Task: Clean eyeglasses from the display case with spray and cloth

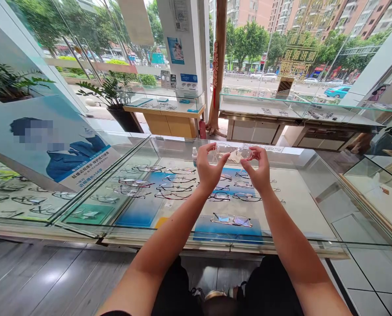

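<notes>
Both hands hold up a pair of thin-framed eyeglasses (222, 150) above the glass display counter. My left hand (209, 166) is closed on its left side, thumb and fingers pinching. On the other side, my right hand (259, 169) grips the frame the same way. A pale cloth or paper (233, 157) shows between the two thumbs, behind or against the lenses; which hand bears it I cannot tell. Just left of my left hand stands a small white bottle (194, 154). Under the glass, below my wrists, lies another pair of glasses (231, 219) on a blue card.
Several rows of eyeglasses (176, 186) lie inside the glass display counter (309, 206). A poster board (84, 164) leans at the left. Beyond are more showcases (169, 118), a potted plant (117, 103), a wooden post (219, 61) and large windows.
</notes>
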A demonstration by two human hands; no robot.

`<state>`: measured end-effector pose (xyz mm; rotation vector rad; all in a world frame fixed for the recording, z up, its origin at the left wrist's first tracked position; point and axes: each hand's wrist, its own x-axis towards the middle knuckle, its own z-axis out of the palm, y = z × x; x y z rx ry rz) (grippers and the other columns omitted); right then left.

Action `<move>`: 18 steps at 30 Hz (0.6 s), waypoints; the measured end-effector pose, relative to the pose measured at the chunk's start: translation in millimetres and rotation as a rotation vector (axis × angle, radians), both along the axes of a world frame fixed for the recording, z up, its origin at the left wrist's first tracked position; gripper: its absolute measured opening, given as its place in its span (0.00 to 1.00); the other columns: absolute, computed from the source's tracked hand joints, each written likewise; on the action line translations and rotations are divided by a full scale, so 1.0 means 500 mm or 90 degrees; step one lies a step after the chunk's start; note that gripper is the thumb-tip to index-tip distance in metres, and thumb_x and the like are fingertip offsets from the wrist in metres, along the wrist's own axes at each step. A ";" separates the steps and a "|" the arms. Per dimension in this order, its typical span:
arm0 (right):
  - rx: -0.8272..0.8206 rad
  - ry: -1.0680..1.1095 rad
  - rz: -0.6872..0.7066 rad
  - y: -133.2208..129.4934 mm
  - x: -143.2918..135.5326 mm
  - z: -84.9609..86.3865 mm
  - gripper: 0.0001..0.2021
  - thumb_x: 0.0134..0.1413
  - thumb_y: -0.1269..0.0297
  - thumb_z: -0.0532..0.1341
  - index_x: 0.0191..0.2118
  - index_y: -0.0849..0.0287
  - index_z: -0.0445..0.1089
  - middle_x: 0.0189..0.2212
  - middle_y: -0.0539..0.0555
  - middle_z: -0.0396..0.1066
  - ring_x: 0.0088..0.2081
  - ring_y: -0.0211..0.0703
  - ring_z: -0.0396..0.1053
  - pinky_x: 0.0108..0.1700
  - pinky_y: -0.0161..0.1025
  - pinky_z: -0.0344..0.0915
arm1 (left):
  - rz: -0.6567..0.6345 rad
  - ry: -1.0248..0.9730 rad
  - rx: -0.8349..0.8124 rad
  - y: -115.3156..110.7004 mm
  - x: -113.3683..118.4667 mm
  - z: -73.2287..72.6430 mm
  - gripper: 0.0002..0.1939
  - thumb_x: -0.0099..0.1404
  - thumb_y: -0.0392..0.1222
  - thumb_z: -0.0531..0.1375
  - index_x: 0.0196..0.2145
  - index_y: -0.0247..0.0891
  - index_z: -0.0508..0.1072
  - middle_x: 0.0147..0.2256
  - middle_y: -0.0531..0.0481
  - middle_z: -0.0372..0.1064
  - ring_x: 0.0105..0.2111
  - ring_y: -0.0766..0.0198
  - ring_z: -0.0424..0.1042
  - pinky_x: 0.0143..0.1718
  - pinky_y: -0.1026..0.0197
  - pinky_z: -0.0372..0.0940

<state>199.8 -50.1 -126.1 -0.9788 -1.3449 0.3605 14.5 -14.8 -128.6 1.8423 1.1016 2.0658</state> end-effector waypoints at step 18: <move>0.302 -0.130 -0.144 -0.048 -0.023 0.282 0.22 0.66 0.46 0.66 0.59 0.51 0.71 0.44 0.53 0.72 0.42 0.47 0.73 0.51 0.51 0.73 | -0.074 -0.051 0.183 -0.073 -0.023 0.313 0.26 0.58 0.50 0.79 0.49 0.44 0.75 0.45 0.48 0.74 0.43 0.59 0.74 0.44 0.54 0.72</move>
